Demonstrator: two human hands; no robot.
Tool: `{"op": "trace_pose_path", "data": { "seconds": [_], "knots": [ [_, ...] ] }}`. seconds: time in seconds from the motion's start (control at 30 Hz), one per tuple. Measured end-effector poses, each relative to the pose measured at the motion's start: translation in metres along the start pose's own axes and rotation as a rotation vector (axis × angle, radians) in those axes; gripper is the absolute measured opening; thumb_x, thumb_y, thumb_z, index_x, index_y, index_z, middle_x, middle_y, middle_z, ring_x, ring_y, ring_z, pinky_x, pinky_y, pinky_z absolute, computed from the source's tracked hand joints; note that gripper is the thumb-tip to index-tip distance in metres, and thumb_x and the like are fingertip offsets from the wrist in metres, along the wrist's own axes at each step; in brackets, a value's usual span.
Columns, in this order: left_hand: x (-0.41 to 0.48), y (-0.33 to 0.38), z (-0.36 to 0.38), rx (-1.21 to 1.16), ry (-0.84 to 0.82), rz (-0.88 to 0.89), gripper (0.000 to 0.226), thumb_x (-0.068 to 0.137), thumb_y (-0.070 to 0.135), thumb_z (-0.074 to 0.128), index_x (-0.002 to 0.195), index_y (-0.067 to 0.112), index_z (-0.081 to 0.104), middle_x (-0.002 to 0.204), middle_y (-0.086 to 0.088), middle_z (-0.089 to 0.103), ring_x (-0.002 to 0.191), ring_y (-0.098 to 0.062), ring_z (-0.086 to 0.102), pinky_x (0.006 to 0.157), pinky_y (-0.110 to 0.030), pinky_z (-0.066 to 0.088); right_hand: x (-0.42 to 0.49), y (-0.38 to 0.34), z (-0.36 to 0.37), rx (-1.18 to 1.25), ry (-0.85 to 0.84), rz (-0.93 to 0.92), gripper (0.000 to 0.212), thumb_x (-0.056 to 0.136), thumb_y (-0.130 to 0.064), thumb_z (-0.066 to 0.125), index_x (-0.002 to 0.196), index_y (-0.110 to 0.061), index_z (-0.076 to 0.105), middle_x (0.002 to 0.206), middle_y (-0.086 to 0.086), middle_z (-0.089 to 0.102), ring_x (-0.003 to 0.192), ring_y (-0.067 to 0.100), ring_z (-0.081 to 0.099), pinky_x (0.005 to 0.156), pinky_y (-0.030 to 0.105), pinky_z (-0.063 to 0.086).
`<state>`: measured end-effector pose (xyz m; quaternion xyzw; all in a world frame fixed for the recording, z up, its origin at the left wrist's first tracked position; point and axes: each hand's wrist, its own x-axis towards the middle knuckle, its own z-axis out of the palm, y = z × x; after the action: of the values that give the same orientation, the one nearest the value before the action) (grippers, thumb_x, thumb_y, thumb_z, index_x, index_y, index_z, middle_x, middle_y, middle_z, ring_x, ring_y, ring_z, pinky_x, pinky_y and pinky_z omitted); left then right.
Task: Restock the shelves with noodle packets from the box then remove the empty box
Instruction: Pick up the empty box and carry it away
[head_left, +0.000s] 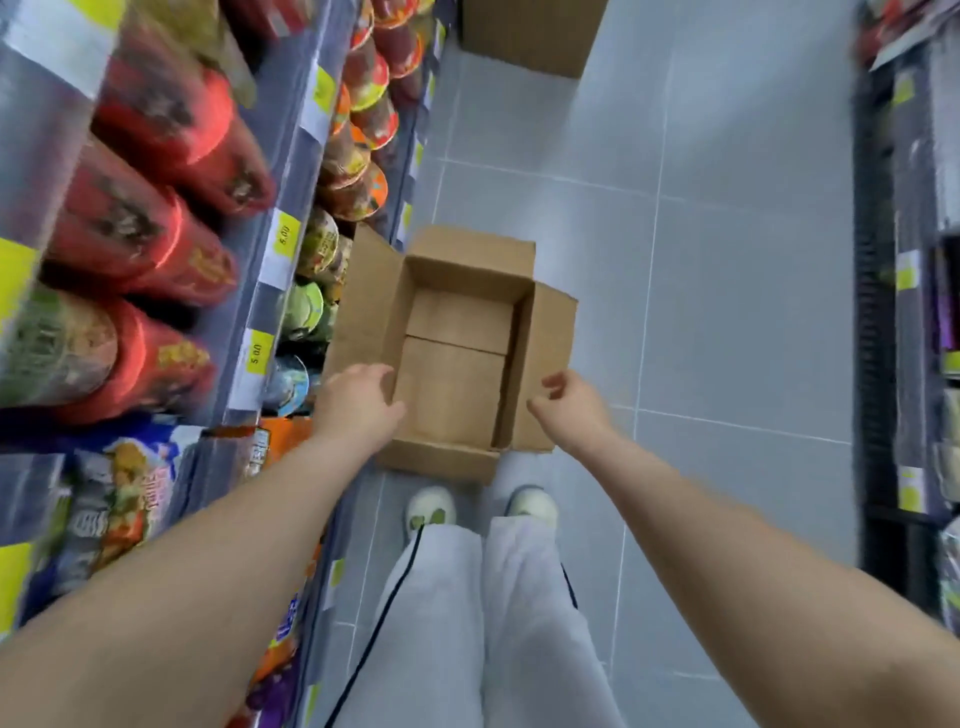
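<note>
In the head view, the box (467, 270) is sitting open on the floor (727, 260) beside the shelves (283, 208), showing only bare cardboard inside — restocking is looking done, with removal remaining. The left hand (358, 395) is reaching its left wall, fingers relaxed and nearly straight; the right hand (569, 400) is hovering by the right flap (553, 338), fingers loosely curled on nothing.

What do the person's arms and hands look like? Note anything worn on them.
The left arm and right arm are bare, no sleeves in view. The left hand and right hand wear no gloves; no watch, bracelet or ring shows.
</note>
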<state>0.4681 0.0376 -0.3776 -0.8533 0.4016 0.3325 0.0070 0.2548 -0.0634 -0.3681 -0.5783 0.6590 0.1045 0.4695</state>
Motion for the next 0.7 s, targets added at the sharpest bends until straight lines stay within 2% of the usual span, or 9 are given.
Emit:
{"op": "trace_pose_path", "data": {
  "seconds": [0.1, 0.2, 0.33, 0.4, 0.47, 0.57, 0.63, 0.7],
  "knots": [
    [0.045, -0.014, 0.051, 0.057, 0.023, -0.062, 0.055, 0.082, 0.032, 0.063, 0.132, 0.015, 0.051, 0.136, -0.013, 0.049, 0.125, -0.034, 0.042, 0.105, -0.04, 0.035, 0.059, 0.022, 0.041, -0.008, -0.021, 0.049, 0.049, 0.085, -0.023, 0.056, 0.131, -0.011, 0.046, 0.118, 0.009, 0.06, 0.106, 0.028, 0.058, 0.088, 0.035, 0.049],
    [0.096, -0.035, 0.108, 0.115, 0.035, -0.082, 0.061, 0.082, 0.033, 0.062, 0.138, 0.015, 0.044, 0.149, -0.014, 0.034, 0.134, -0.035, 0.029, 0.112, -0.044, 0.025, 0.119, 0.054, 0.092, 0.014, -0.032, 0.125, 0.06, 0.079, -0.023, 0.057, 0.135, -0.008, 0.04, 0.114, 0.015, 0.061, 0.103, 0.032, 0.06, 0.088, 0.04, 0.051],
    [0.143, -0.064, 0.17, 0.194, 0.122, -0.085, 0.068, 0.084, 0.035, 0.062, 0.144, 0.021, 0.035, 0.159, -0.007, 0.009, 0.145, -0.031, 0.006, 0.117, -0.045, 0.002, 0.195, 0.104, 0.157, 0.135, -0.022, 0.272, 0.085, 0.065, -0.035, 0.06, 0.141, -0.012, 0.03, 0.126, 0.014, 0.052, 0.106, 0.036, 0.059, 0.087, 0.049, 0.052],
    [0.156, -0.078, 0.197, 0.269, 0.173, -0.089, 0.073, 0.083, 0.037, 0.062, 0.147, 0.022, 0.03, 0.16, -0.006, 0.002, 0.145, -0.03, -0.001, 0.117, -0.045, -0.004, 0.23, 0.128, 0.181, 0.156, 0.019, 0.339, 0.092, 0.057, -0.044, 0.063, 0.138, -0.016, 0.031, 0.128, 0.012, 0.049, 0.11, 0.038, 0.055, 0.082, 0.05, 0.055],
    [0.166, -0.09, 0.218, 0.318, 0.215, -0.092, 0.08, 0.082, 0.039, 0.064, 0.149, 0.021, 0.024, 0.16, -0.006, -0.003, 0.145, -0.031, -0.004, 0.117, -0.046, -0.005, 0.252, 0.14, 0.195, 0.153, 0.088, 0.348, 0.093, 0.058, -0.047, 0.071, 0.137, -0.017, 0.031, 0.132, 0.01, 0.046, 0.115, 0.041, 0.05, 0.079, 0.053, 0.055],
    [0.179, -0.101, 0.238, 0.382, 0.255, -0.126, 0.089, 0.08, 0.039, 0.067, 0.151, 0.02, 0.018, 0.159, -0.006, -0.009, 0.145, -0.033, -0.007, 0.116, -0.046, -0.006, 0.277, 0.145, 0.203, 0.219, 0.128, 0.32, 0.074, 0.07, -0.034, 0.075, 0.129, -0.017, 0.034, 0.127, 0.009, 0.051, 0.112, 0.04, 0.052, 0.085, 0.056, 0.051],
    [0.182, -0.099, 0.242, 0.398, 0.266, -0.135, 0.094, 0.078, 0.037, 0.07, 0.152, 0.021, 0.014, 0.158, -0.005, -0.013, 0.144, -0.036, -0.008, 0.115, -0.046, -0.005, 0.285, 0.145, 0.202, 0.292, 0.107, 0.313, 0.052, 0.079, -0.015, 0.064, 0.124, -0.018, 0.04, 0.112, 0.008, 0.058, 0.104, 0.035, 0.056, 0.088, 0.049, 0.052],
    [0.184, -0.095, 0.242, 0.404, 0.26, -0.162, 0.097, 0.078, 0.034, 0.071, 0.152, 0.023, 0.009, 0.158, -0.005, -0.015, 0.144, -0.037, -0.008, 0.115, -0.047, -0.003, 0.286, 0.143, 0.2, 0.368, 0.061, 0.284, 0.04, 0.082, -0.005, 0.048, 0.119, -0.02, 0.049, 0.1, 0.003, 0.061, 0.096, 0.028, 0.059, 0.084, 0.037, 0.053]
  ]
}}
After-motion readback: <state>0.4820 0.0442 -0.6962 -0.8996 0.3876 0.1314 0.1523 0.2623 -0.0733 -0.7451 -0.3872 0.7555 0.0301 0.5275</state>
